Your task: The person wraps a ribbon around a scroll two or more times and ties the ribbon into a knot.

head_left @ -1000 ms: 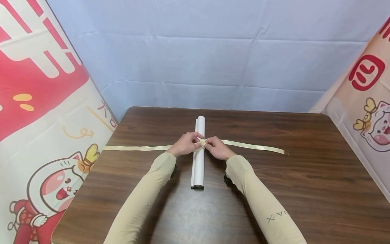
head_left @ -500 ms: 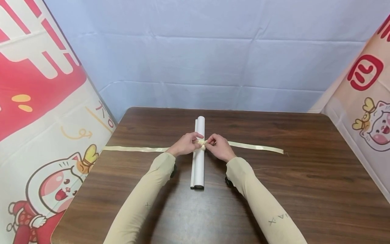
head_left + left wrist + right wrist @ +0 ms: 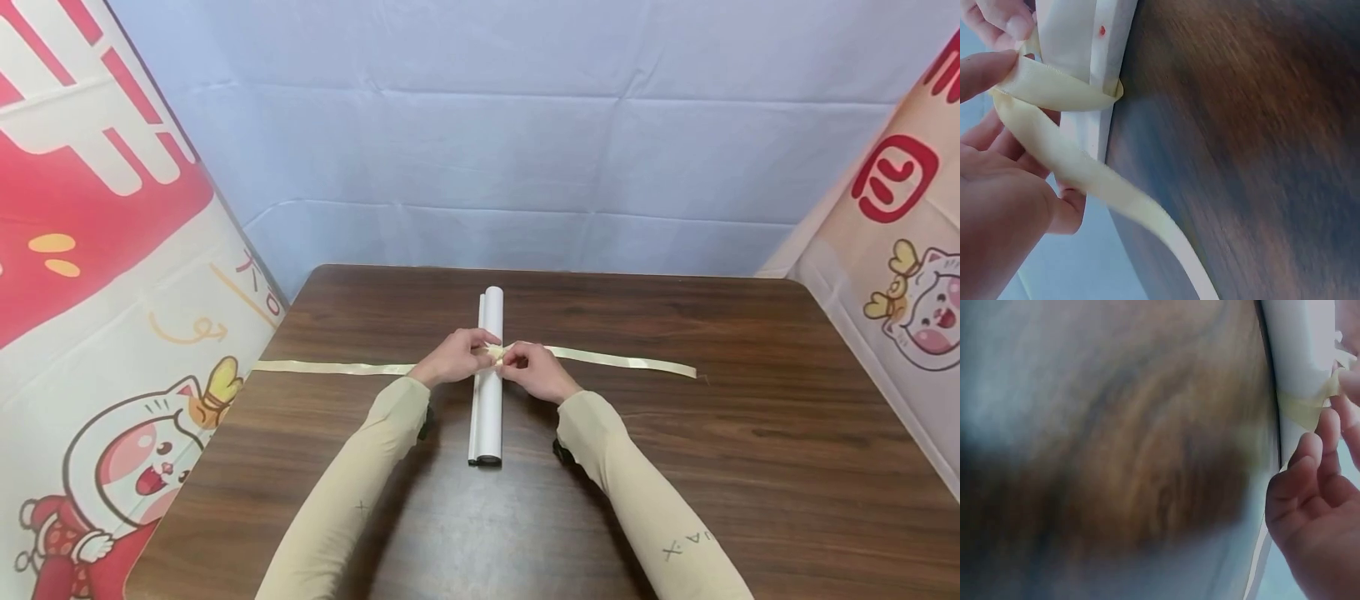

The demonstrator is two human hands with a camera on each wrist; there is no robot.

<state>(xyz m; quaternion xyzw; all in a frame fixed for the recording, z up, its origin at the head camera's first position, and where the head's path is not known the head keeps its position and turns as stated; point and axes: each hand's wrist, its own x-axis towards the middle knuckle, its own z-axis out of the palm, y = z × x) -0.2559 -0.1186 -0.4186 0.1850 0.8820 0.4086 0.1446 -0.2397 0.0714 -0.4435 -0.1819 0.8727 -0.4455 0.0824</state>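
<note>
A white rolled scroll (image 3: pixel 491 421) lies lengthwise on the table, with a thinner white rod along its left side. Around its middle passes a pale yellow ribbon (image 3: pixel 330 367), whose two tails stretch out left and right. My left hand (image 3: pixel 454 357) pinches the ribbon at the crossing on top of the scroll. Opposite it, my right hand (image 3: pixel 540 372) pinches the ribbon close to the same spot. In the left wrist view the ribbon (image 3: pixel 1085 169) crosses itself under the left thumb. Fingers hide part of the crossing in the right wrist view.
The dark wooden table (image 3: pixel 750 450) extends around the scroll on every side. A pale blue cloth backdrop (image 3: pixel 495 167) hangs behind it. Printed cartoon banners stand at the left (image 3: pixel 135 433) and right (image 3: pixel 892 275).
My right fingers rose slightly, then came down and left onto the ribbon crossing. The right ribbon tail shifted a little left. My left hand stays almost where it was.
</note>
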